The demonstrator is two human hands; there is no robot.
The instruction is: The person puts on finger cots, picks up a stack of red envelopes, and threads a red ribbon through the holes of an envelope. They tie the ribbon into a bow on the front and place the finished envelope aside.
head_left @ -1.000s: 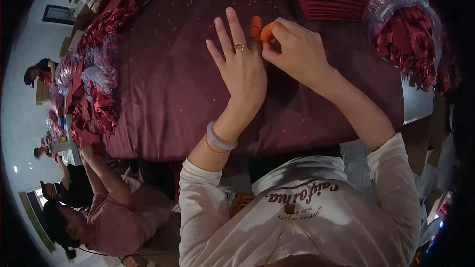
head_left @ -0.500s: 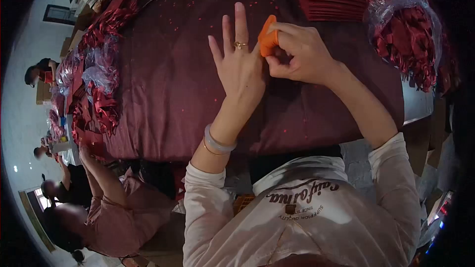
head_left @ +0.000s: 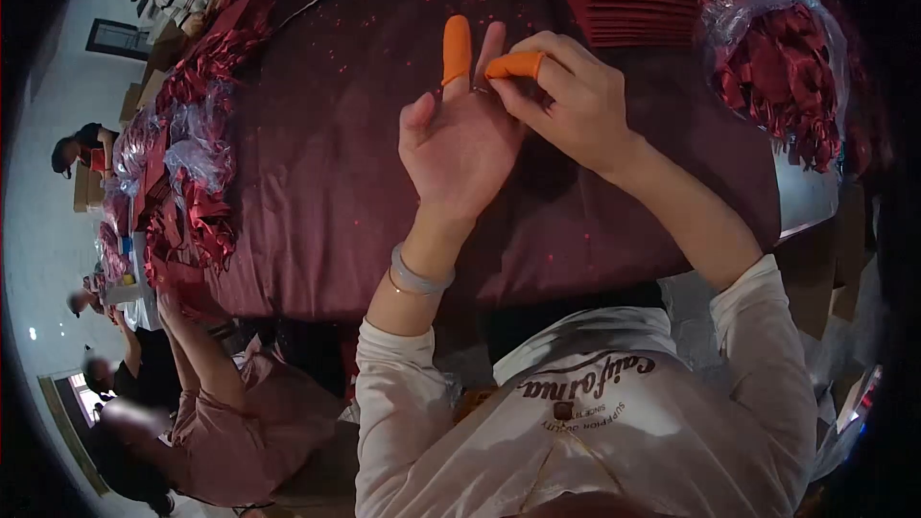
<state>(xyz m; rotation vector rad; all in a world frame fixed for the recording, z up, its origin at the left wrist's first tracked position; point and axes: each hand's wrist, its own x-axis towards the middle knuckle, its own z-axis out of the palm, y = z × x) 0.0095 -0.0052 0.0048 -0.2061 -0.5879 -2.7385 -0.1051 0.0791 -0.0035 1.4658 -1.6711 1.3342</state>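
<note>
My left hand (head_left: pixel 465 149) is raised above the table with its palm turned toward me and its fingers apart. An orange rubber finger cot (head_left: pixel 457 50) covers its index finger. My right hand (head_left: pixel 580 101) wears a second orange finger cot (head_left: pixel 515 65) on its index finger. Its thumb and index fingertip come together at the base of my left middle finger, by the ring there. Whatever lies between those fingertips is hidden. A pale bangle (head_left: pixel 420 275) circles my left wrist.
A dark red cloth (head_left: pixel 336 192) with scattered red specks covers the table. A stack of red envelopes (head_left: pixel 641 10) lies at the back right, beside a plastic-wrapped red bundle (head_left: pixel 782 67). More red bundles (head_left: pixel 197 182) line the left edge, where a person in pink (head_left: pixel 249 422) sits.
My left hand has turned from its back to its palm, showing the orange finger cot on its index finger. My right hand has let go of that finger cot and shifted to the left middle finger.
</note>
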